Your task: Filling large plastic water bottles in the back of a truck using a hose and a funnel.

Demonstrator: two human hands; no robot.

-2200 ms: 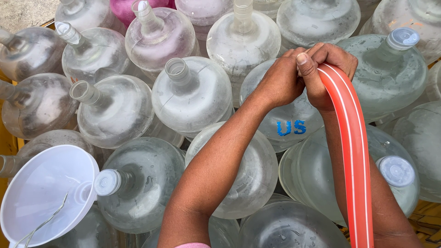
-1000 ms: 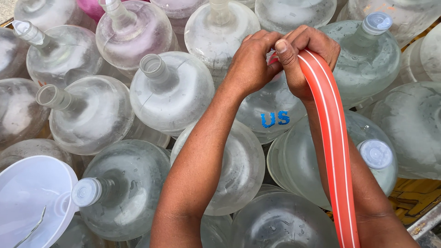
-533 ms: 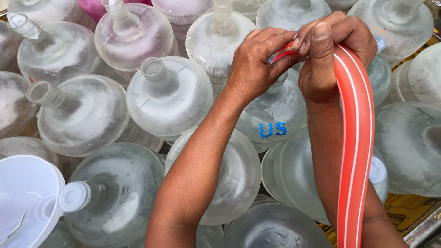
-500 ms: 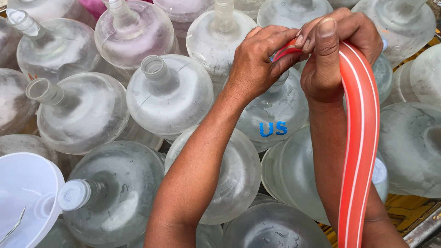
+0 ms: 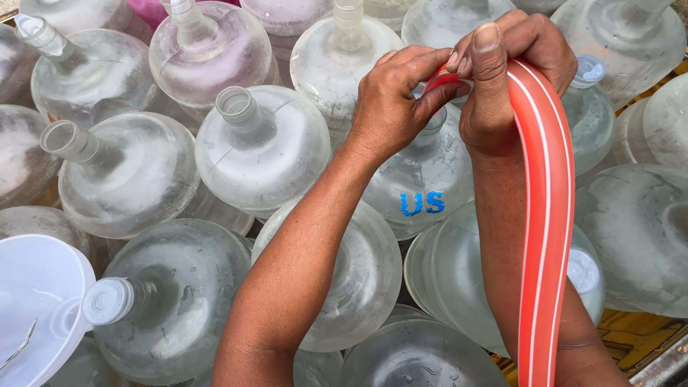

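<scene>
Head view: both hands, left [image 5: 398, 97] and right [image 5: 512, 68], raised, pinching the red hose [image 5: 548, 215].

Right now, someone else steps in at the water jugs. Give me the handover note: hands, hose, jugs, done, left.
Left hand: fingers pinched on the end of the red flat hose, above the open neck of the jug with blue letters.
Right hand: gripping the hose at its bend, thumb on top; the hose runs down along the right forearm and out of frame.
Around: clear jugs packed tight, some capped, some open; white funnel at lower left.
Done: hose end brought to that jug's neck.
Left: whether the end sits inside the neck is hidden by the hands; no water flow visible.
</scene>
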